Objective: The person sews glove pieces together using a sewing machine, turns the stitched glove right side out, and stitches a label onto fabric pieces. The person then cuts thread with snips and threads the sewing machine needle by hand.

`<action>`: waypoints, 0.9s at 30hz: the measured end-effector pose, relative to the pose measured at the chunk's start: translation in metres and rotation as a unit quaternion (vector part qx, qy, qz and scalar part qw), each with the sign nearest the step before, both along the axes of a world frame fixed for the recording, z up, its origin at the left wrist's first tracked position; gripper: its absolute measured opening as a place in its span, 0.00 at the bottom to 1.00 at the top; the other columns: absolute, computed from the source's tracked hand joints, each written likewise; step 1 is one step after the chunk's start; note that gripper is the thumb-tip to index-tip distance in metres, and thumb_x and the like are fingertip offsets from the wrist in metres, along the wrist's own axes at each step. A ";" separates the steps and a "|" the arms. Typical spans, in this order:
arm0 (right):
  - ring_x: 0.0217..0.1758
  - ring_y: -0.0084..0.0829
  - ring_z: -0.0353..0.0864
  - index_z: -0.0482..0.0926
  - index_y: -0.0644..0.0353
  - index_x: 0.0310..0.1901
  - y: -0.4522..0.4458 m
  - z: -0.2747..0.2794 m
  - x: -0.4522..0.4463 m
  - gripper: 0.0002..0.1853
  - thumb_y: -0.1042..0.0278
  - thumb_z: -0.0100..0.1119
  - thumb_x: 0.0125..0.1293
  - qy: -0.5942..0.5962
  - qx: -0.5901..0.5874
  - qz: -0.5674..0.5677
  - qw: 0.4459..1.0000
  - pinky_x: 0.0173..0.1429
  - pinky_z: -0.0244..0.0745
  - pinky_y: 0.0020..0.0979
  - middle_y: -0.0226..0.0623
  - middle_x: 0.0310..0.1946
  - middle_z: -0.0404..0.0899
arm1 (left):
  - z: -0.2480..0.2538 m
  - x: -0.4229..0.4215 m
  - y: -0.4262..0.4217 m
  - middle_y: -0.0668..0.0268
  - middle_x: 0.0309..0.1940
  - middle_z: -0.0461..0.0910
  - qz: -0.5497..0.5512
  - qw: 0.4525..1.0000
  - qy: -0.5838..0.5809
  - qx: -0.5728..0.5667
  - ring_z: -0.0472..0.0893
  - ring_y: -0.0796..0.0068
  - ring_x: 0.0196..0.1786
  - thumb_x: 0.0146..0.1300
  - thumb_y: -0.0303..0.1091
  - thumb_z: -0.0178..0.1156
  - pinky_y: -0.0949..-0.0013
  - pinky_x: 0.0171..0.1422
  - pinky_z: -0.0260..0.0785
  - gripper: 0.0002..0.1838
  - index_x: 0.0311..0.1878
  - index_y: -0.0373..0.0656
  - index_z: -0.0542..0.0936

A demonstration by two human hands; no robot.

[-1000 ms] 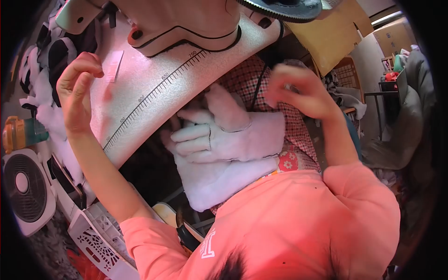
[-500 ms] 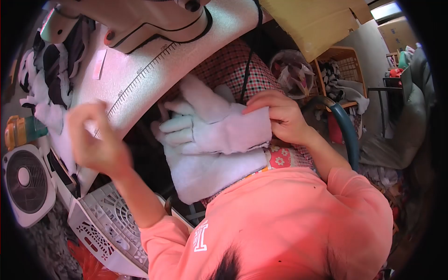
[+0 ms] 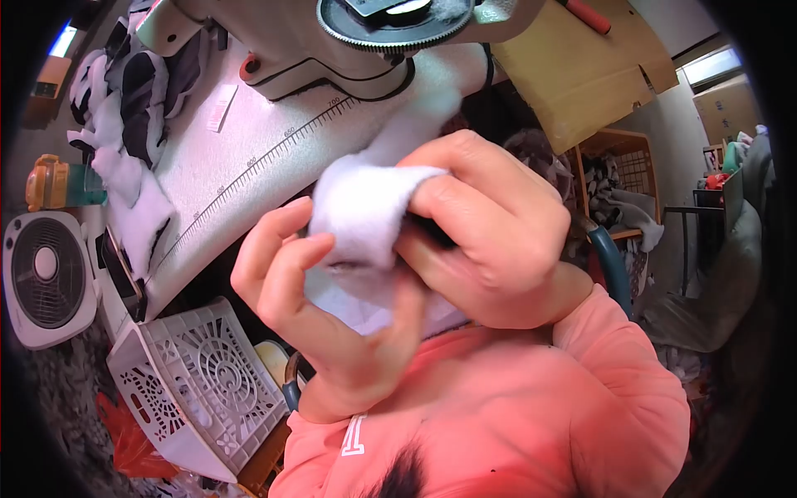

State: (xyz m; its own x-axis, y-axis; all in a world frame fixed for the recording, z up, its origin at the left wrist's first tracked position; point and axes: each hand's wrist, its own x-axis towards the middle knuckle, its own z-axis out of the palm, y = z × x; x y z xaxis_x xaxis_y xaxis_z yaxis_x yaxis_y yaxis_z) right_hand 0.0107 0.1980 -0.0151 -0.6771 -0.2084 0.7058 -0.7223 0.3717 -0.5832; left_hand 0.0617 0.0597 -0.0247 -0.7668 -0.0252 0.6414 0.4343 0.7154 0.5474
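Note:
A white fleece glove [image 3: 357, 203] is raised in front of my chest, its cuff turned toward me. My right hand [image 3: 490, 232] pinches the cuff's right edge, thumb beneath and bent fingers on top. My left hand [image 3: 324, 299] curls around the left side of the cuff, with fingertips against the fleece. The far end of the glove is blurred, and the fingers hide part of the cuff. Below it, more pale fleece [image 3: 349, 300] shows on my lap.
A sewing machine [image 3: 332, 70] stands on a light table [image 3: 274, 137] marked with a ruler scale. Black and white fabric pieces [image 3: 145, 108] lie at its left end. A fan [image 3: 46, 266] and white plastic crate [image 3: 207, 382] are at left; an orange basket [image 3: 618, 166] holds fabric at right.
My left hand has come from over the table to the glove. My right hand has lifted the glove off my lap toward my face. The view has shifted slightly.

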 end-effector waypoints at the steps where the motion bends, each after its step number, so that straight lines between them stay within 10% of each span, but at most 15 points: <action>1: 0.28 0.34 0.80 0.81 0.66 0.32 0.000 0.001 -0.001 0.13 0.84 0.69 0.41 0.016 0.025 -0.023 0.999 0.30 0.75 0.28 0.41 0.30 0.79 | -0.001 -0.001 0.003 0.52 0.57 0.65 -0.033 0.998 0.006 0.055 0.67 0.60 0.60 0.44 0.22 0.67 0.60 0.66 0.59 0.37 0.59 0.40 0.61; 4: 0.27 0.36 0.79 0.80 0.66 0.32 0.000 0.007 -0.002 0.13 0.84 0.68 0.40 0.046 0.049 -0.050 0.996 0.30 0.75 0.29 0.41 0.29 0.78 | -0.004 -0.018 0.009 0.50 0.59 0.64 0.018 0.997 0.021 -0.066 0.67 0.60 0.61 0.43 0.25 0.71 0.58 0.64 0.60 0.41 0.61 0.40 0.60; 5: 0.26 0.36 0.79 0.80 0.66 0.32 0.000 0.010 -0.001 0.12 0.84 0.69 0.41 0.045 0.058 -0.052 0.996 0.29 0.75 0.30 0.41 0.29 0.78 | -0.008 -0.028 0.018 0.51 0.50 0.71 0.016 0.995 0.075 0.067 0.71 0.56 0.53 0.44 0.15 0.62 0.60 0.56 0.65 0.29 0.53 0.38 0.70; 8: 0.27 0.37 0.79 0.80 0.65 0.31 0.005 0.011 -0.004 0.11 0.83 0.69 0.43 0.039 0.080 -0.072 0.993 0.30 0.75 0.30 0.41 0.29 0.78 | 0.001 -0.034 -0.009 0.58 0.42 0.77 0.031 0.997 0.064 -0.032 0.76 0.60 0.42 0.45 0.13 0.61 0.66 0.48 0.69 0.21 0.46 0.37 0.77; 14: 0.39 0.36 0.78 0.81 0.62 0.31 0.030 0.006 -0.013 0.10 0.78 0.72 0.45 -0.124 0.043 0.025 0.991 0.42 0.72 0.30 0.41 0.36 0.77 | -0.004 -0.033 -0.022 0.70 0.26 0.72 -0.068 0.945 -0.143 0.286 0.68 0.83 0.33 0.61 0.24 0.67 0.80 0.36 0.56 0.06 0.36 0.30 0.81; 18: 0.43 0.26 0.67 0.79 0.57 0.29 0.024 -0.021 -0.008 0.11 0.63 0.73 0.57 -0.295 -0.375 0.107 0.872 0.52 0.62 0.27 0.34 0.43 0.69 | -0.008 -0.039 -0.022 0.73 0.28 0.72 -0.062 0.891 -0.218 0.393 0.66 0.85 0.33 0.67 0.26 0.62 0.80 0.40 0.57 0.07 0.34 0.31 0.79; 20: 0.51 0.26 0.68 0.81 0.61 0.38 0.024 -0.030 -0.005 0.10 0.72 0.73 0.57 -0.255 -0.420 0.189 0.850 0.60 0.63 0.27 0.40 0.51 0.68 | -0.006 -0.040 -0.018 0.73 0.28 0.72 -0.065 0.894 -0.210 0.390 0.66 0.85 0.33 0.67 0.25 0.62 0.80 0.40 0.57 0.07 0.34 0.31 0.78; 24: 0.67 0.35 0.64 0.84 0.59 0.33 0.013 -0.018 -0.007 0.07 0.70 0.73 0.55 -0.304 -0.262 0.172 0.900 0.68 0.58 0.35 0.47 0.62 0.66 | -0.007 -0.038 -0.010 0.72 0.29 0.73 -0.077 0.877 -0.222 0.420 0.67 0.85 0.33 0.67 0.25 0.61 0.81 0.40 0.58 0.07 0.33 0.31 0.78; 27: 0.59 0.35 0.72 0.84 0.60 0.32 0.006 -0.024 -0.005 0.06 0.70 0.72 0.55 -0.318 -0.194 0.110 0.921 0.61 0.67 0.32 0.45 0.53 0.74 | -0.011 -0.036 -0.007 0.70 0.30 0.73 -0.086 0.869 -0.210 0.439 0.68 0.84 0.34 0.68 0.24 0.60 0.80 0.40 0.58 0.06 0.34 0.31 0.78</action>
